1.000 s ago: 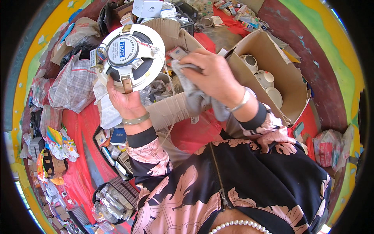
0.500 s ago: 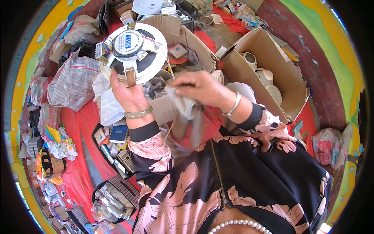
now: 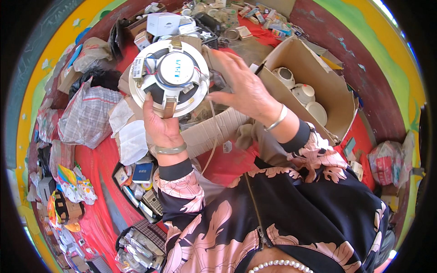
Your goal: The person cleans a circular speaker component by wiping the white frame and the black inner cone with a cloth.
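Two hands are up in front of us, over a red cloth (image 3: 98, 182) crowded with odds and ends. Nearest, below our left sleeve, a black tray (image 3: 141, 191) holds small packets and remote controls. Our left hand (image 3: 160, 127) has its grip clamped on the lower rim of a round white ceiling speaker (image 3: 169, 84), held raised with its back toward us, so we see the silver magnet at its middle, the metal bracket across it and a thin wire hanging from it. Our right hand (image 3: 246, 88) is just beside the speaker's right edge, fingers (image 3: 223, 59) spread and loose, grasping nothing; we cannot tell whether the fingertips touch the rim. Under the right wrist lies a grey cloth (image 3: 255, 134), beside a strip of corrugated cardboard (image 3: 211, 132). Farther right, an open cardboard box (image 3: 318, 77) contains several more white speakers (image 3: 302, 93). To the left sits a checked plastic bag (image 3: 86, 116). Beyond the speaker, a small white box (image 3: 164, 22) rests among scattered packets.
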Demonstrator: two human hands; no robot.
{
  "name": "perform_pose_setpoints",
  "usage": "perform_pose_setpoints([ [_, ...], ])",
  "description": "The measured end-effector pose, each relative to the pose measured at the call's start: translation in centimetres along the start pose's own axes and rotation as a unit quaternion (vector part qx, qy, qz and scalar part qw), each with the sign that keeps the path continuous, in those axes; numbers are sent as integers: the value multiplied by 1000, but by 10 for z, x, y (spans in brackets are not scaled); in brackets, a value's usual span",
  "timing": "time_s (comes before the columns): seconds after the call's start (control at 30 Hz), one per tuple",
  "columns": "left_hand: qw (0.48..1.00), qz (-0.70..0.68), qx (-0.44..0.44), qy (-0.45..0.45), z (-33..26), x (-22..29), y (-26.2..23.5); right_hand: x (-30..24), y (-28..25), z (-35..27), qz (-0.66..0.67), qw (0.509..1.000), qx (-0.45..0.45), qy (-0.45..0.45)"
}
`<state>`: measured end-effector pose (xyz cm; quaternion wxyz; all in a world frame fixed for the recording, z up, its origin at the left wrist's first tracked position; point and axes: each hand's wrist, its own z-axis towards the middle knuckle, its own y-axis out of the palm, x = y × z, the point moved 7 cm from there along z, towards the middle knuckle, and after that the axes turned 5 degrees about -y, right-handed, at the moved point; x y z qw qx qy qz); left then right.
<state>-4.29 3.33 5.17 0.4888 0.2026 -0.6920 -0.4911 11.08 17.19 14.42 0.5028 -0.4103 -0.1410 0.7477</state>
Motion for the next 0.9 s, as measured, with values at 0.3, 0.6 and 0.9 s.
perform_pose_setpoints([
  [0.3,978,206,-29,-22,-24,-43,35,19,3,-2,-6,997,52,53],
  [0.6,946,314,-80,13,-51,-77,81,41,-48,-42,71,987,128,71],
  [0.9,906,396,-150,0,-61,-134,177,103,-137,-56,71,979,164,93],
])
